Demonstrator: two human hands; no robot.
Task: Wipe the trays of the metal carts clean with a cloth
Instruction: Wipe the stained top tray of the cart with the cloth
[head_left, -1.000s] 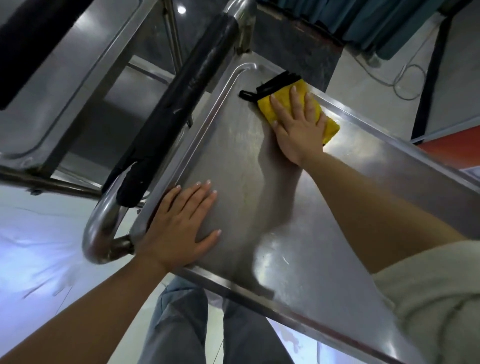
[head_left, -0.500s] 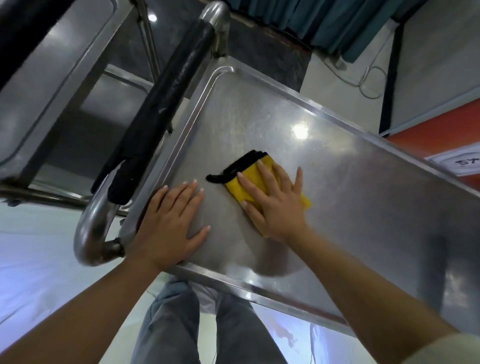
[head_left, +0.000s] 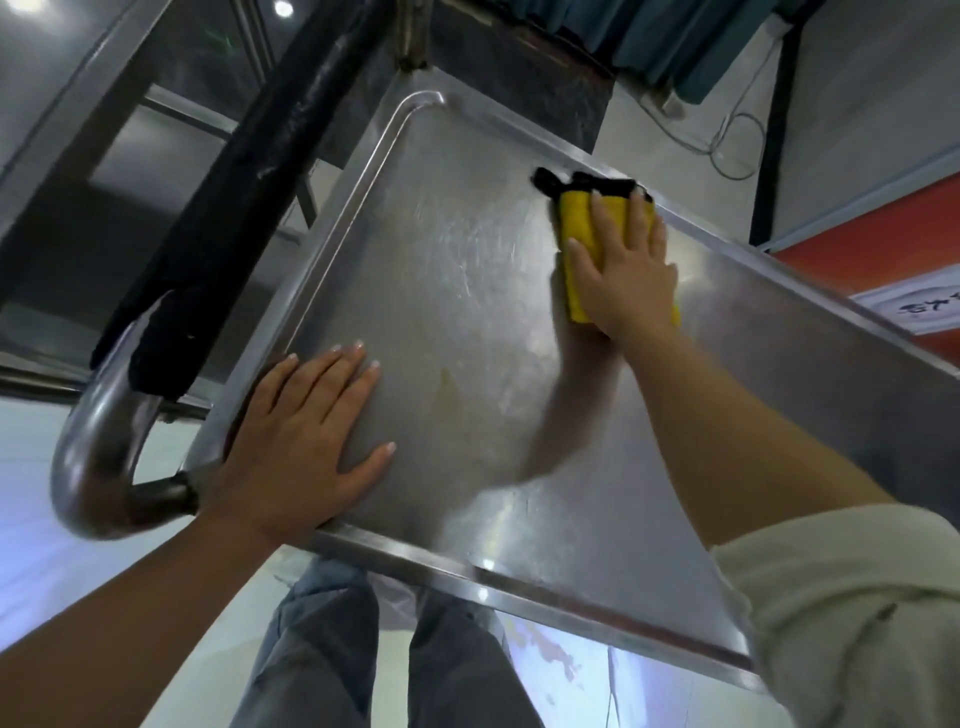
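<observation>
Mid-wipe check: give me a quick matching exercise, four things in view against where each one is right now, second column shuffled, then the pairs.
Things:
1. yellow cloth with black edge
2. left hand
3. right hand
4. black padded cart handle

Places:
A. flat on the near-left corner of the shiny metal tray
B. pressing down on the cloth
C. beside the tray's left rim
D. by the tray's far rim, under a palm

Pairs: 1-D, 2-A, 3-B, 4-C
</observation>
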